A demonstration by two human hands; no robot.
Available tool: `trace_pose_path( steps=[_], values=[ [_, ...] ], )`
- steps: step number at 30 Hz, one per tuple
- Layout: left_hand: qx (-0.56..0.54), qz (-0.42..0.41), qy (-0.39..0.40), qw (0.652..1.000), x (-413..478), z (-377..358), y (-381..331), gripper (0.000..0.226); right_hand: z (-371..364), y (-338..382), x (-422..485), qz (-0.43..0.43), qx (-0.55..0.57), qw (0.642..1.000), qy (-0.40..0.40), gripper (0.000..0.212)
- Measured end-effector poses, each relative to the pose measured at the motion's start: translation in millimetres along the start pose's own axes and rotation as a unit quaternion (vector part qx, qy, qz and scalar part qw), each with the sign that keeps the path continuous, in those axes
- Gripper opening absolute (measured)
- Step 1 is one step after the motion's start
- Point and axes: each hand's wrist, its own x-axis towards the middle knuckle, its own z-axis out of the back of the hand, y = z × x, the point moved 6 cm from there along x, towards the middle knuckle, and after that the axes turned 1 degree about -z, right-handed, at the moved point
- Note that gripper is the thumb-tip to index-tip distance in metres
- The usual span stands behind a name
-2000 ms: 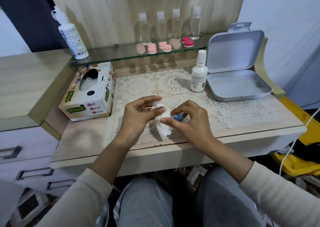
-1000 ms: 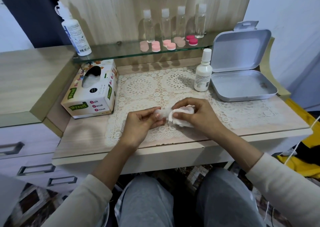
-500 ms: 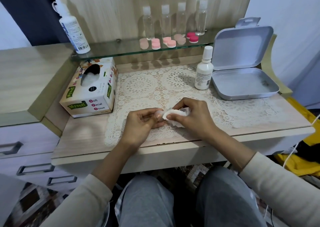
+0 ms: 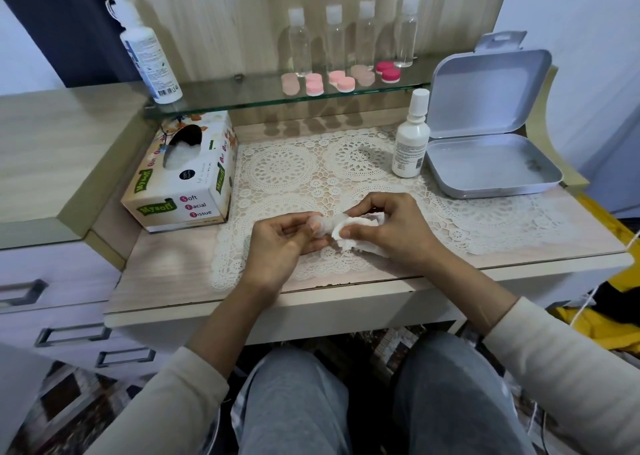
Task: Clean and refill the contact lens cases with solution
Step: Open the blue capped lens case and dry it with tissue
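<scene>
Over the lace mat, my left hand pinches a small translucent lens case part between its fingertips. A crumpled white tissue is gripped by my right hand and pressed against that part. Most of the part is hidden by fingers and tissue. A small white solution bottle stands capped at the back right of the mat. Several pink lens cases lie on the glass shelf.
A tissue box sits at the left. An open grey tin lies at the right, lid up. Several clear capped bottles line the shelf, and a large white bottle stands at its left end. Drawers are at the lower left.
Both hands have dropped closer to the mat. The blue piece seen by my right hand two seconds ago is now out of sight. The tissue is bunched tighter against the held part.
</scene>
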Motion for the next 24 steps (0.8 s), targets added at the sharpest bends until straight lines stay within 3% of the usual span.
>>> trace_pose_path(
  steps=[10, 18, 24],
  values=[
    [0.016, -0.019, 0.008, 1.0, -3.4, -2.6, -2.1, 0.009, -2.2, 2.4, 2.8, 0.012, -0.094, 0.992, -0.079, 0.032],
    [-0.017, -0.007, -0.002, 1.0, -1.9, 0.6, -1.5, 0.011, -0.5, 2.9, 1.1, 0.021, -0.031, 0.999, -0.001, 0.02],
    [-0.013, -0.018, -0.008, 1.0, -2.6, 0.7, -2.0, 0.012, -7.8, 7.4, -1.3, 0.056, -0.093, 0.991, -0.08, 0.025]
  ],
)
